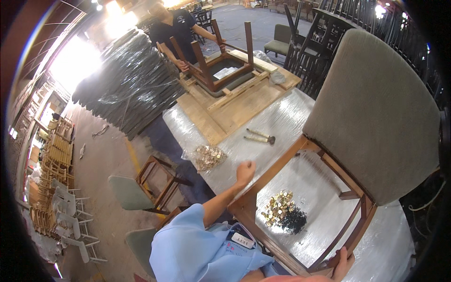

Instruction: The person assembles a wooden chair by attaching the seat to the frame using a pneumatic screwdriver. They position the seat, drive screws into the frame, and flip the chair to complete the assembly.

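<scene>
A wooden chair frame [277, 173] with a grey upholstered back [373, 113] rests on the plastic-wrapped table [188, 120] in front of me. Its seat is open, and through it show a pile of brass-coloured small round parts [278, 207] and a heap of small black parts, perhaps screws [294, 221]. My right hand [344, 264] grips the frame's near right corner. Just left of the frame, my left hand [245, 173] is raised above the table with its fingers curled closed; what it holds, if anything, is hidden. A plier-like tool with pale handles [260, 137] lies beyond it.
A plastic bag of brass-coloured parts [210, 157] sits at the table's left edge. Farther off, a co-worker [174, 33] holds an upturned stool-like chair base [213, 70] on a wooden board [206, 122]. Chairs [131, 192] stand left; wrapped stacks [127, 80] rise behind.
</scene>
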`<state>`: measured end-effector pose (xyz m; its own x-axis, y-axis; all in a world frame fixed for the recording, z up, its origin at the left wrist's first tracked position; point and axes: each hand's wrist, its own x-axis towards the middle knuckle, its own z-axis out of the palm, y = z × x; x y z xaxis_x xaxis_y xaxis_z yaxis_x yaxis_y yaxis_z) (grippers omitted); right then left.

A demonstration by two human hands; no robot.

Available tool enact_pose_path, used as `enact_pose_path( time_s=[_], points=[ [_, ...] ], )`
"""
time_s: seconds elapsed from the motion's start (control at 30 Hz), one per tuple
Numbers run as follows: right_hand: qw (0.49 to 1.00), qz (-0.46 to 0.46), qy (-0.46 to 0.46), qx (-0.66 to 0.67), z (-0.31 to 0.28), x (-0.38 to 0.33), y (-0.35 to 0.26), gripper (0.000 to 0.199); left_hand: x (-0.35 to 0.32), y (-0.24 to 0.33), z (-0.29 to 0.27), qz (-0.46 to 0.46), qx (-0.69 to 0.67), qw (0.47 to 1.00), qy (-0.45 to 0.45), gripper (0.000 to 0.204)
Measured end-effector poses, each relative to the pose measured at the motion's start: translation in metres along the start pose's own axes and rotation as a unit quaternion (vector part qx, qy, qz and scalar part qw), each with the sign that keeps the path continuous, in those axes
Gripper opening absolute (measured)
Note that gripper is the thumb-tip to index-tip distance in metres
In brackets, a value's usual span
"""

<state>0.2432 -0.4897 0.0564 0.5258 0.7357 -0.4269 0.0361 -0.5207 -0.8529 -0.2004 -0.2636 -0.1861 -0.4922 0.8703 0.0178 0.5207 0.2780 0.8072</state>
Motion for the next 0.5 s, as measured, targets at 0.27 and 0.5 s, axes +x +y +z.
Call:
enact_pose_path(
  time_s=[0.27, 0.5],
  points=[
    [0.994, 0.019, 0.069, -0.081, 0.01, -0.009, -0.017, 0.033, -0.05, -0.117, 0.063, 0.051, -0.124, 0.724, -0.677, 0.027],
    [0.99, -0.016, 0.068, -0.124, 0.012, -0.004, -0.01, 0.034, -0.049, -0.103, 0.085, 0.176, -0.138, 0.68, -0.699, 0.03]
  ],
)
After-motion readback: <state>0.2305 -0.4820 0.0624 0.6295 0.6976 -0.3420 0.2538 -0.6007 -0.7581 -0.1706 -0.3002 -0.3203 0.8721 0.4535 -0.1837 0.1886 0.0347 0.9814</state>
